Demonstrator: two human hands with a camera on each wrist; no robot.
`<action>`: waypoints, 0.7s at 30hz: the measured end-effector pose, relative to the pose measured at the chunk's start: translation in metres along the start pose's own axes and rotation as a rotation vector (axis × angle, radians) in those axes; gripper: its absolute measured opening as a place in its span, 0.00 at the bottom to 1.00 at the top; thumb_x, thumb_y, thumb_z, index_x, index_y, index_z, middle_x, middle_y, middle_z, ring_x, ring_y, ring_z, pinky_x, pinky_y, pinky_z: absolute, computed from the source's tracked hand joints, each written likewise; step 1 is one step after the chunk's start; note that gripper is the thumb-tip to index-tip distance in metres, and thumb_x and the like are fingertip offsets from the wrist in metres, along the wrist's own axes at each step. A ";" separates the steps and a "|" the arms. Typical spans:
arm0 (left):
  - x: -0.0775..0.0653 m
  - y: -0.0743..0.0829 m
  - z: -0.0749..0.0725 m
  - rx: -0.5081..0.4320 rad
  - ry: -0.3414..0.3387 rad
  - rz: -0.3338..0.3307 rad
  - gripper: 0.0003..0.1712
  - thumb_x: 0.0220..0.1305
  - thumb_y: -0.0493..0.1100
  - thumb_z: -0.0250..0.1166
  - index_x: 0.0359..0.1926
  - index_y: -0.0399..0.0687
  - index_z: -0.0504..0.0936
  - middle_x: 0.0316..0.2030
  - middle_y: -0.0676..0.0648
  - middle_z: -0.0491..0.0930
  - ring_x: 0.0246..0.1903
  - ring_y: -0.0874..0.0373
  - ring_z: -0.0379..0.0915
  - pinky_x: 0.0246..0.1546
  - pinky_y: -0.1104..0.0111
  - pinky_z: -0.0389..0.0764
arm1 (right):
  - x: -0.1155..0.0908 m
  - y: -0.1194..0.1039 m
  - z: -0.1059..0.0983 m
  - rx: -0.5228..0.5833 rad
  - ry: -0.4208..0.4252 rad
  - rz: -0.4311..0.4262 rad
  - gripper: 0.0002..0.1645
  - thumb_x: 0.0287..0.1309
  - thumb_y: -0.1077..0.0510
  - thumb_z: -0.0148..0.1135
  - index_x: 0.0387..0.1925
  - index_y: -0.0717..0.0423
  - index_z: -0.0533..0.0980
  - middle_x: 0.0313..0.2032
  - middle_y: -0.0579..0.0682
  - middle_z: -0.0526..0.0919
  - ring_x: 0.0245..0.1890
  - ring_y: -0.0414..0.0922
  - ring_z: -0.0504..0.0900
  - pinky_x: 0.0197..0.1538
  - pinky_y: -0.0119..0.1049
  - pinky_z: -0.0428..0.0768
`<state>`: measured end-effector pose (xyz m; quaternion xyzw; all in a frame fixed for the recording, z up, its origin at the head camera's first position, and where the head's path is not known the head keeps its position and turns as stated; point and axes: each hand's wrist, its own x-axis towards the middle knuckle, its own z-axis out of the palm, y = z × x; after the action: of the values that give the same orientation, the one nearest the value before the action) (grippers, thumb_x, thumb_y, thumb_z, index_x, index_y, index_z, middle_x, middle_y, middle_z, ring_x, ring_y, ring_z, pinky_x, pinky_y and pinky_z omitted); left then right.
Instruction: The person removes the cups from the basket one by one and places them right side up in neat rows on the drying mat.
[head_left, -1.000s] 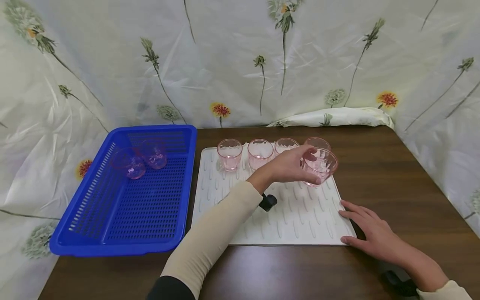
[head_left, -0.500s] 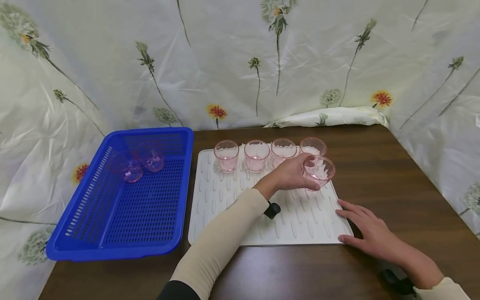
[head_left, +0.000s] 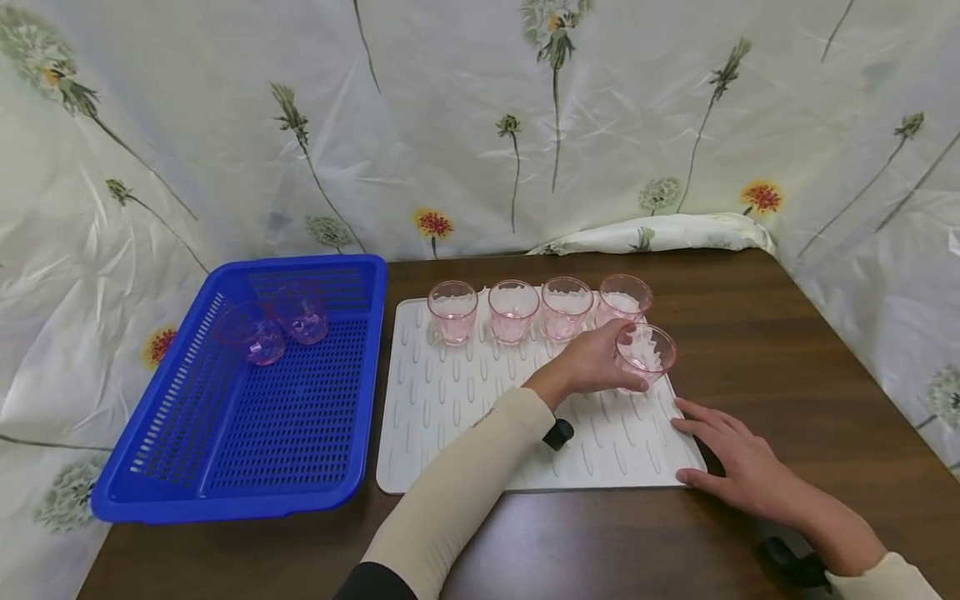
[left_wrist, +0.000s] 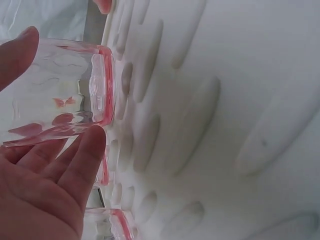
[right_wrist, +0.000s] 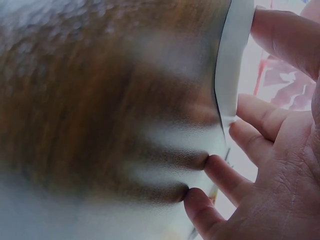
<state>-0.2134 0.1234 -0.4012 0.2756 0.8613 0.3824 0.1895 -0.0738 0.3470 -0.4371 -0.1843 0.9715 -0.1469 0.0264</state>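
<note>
My left hand [head_left: 596,360] holds a clear pink-tinted drinking glass [head_left: 651,354] upright at the right part of the white ribbed mat [head_left: 480,425]. In the left wrist view the thumb lies on one side of that glass [left_wrist: 60,95] and the fingers on the other, its pink base right at the mat. Behind it, a row of matching glasses [head_left: 513,312] stands along the mat's far edge. My right hand [head_left: 738,462] rests at the mat's right edge, fingers spread; in the right wrist view the fingertips touch the mat's edge [right_wrist: 230,65] and the table.
Left of the mat stands a blue plastic basket [head_left: 367,400] with two more pink glasses [head_left: 303,321] lying at its far end. Brown wooden table [head_left: 765,333] runs along the mat's right and front. A flower-print cloth [head_left: 450,125] hangs behind, with a rolled fold at the table's back edge.
My left hand has brought the glass nearer to me and down toward the mat, away from the back row. The right hand stays at the mat's edge. The head view has shifted slightly.
</note>
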 end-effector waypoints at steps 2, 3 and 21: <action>0.001 0.000 0.002 0.008 0.005 -0.006 0.48 0.52 0.54 0.76 0.72 0.56 0.63 0.65 0.52 0.76 0.62 0.60 0.74 0.58 0.73 0.75 | 0.000 0.000 0.000 -0.001 0.002 -0.002 0.41 0.50 0.42 0.74 0.63 0.55 0.73 0.70 0.61 0.65 0.63 0.63 0.66 0.49 0.73 0.71; 0.002 -0.001 0.003 0.006 0.007 -0.008 0.48 0.52 0.54 0.76 0.71 0.56 0.63 0.65 0.52 0.76 0.62 0.60 0.74 0.59 0.73 0.75 | 0.000 0.000 0.000 0.000 -0.001 0.000 0.42 0.50 0.42 0.74 0.63 0.55 0.72 0.70 0.61 0.65 0.64 0.63 0.66 0.49 0.73 0.70; 0.003 -0.002 0.006 0.030 0.026 -0.010 0.48 0.52 0.54 0.76 0.70 0.54 0.63 0.62 0.50 0.79 0.59 0.60 0.77 0.56 0.73 0.77 | 0.001 -0.003 -0.003 0.010 -0.012 0.010 0.41 0.51 0.42 0.74 0.63 0.56 0.72 0.70 0.61 0.64 0.64 0.64 0.65 0.50 0.74 0.70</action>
<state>-0.2131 0.1276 -0.4069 0.2691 0.8708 0.3721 0.1758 -0.0737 0.3451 -0.4332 -0.1804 0.9714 -0.1505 0.0341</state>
